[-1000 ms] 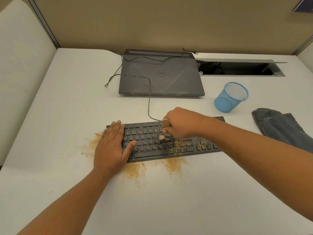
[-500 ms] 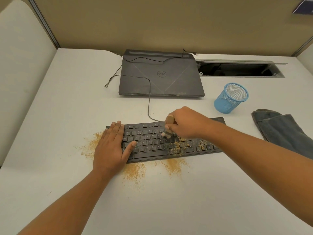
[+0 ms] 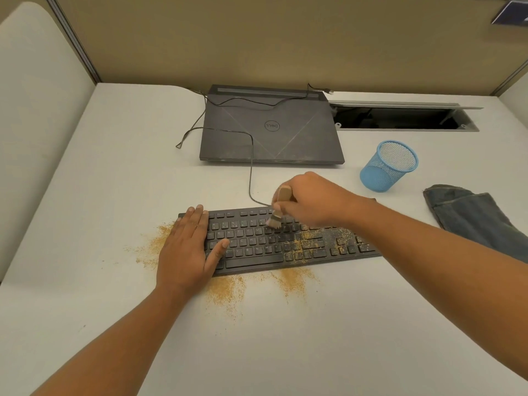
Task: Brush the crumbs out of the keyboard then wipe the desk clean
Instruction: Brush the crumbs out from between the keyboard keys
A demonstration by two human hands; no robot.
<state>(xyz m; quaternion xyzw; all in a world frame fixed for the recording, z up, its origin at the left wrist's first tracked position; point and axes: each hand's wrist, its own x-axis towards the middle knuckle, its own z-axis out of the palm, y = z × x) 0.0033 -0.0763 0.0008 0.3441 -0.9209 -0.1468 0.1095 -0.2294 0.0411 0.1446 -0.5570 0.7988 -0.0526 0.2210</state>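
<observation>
Head view: the left hand (image 3: 188, 247) lies flat, fingers together, pressing the left end of the keyboard (image 3: 257, 244) on the counter (image 3: 114, 181). The right hand (image 3: 311, 198) grips a small brush (image 3: 278, 208), its bristles on the upper key rows. Crumbs (image 3: 291, 280) litter the right-hand keys and the counter, and a cloth (image 3: 471, 215) lies far right. The brush has shifted slightly rearward since a second ago.

The keyboard (image 3: 257, 241) is coloured black, its right half speckled with golden-brown crumbs (image 3: 225, 290); the same ochre dust is scattered over the off-white surface (image 3: 314, 338). The brush (image 3: 284, 194) is made up of a pale wooden handle and greyish bristles. The laptop (image 3: 271, 132) is finished in dark grey, crossed by thin diagonal lines. The mesh pen cup (image 3: 385, 170) is coloured sky blue, the cloth (image 3: 471, 218) dark blue-grey.
</observation>
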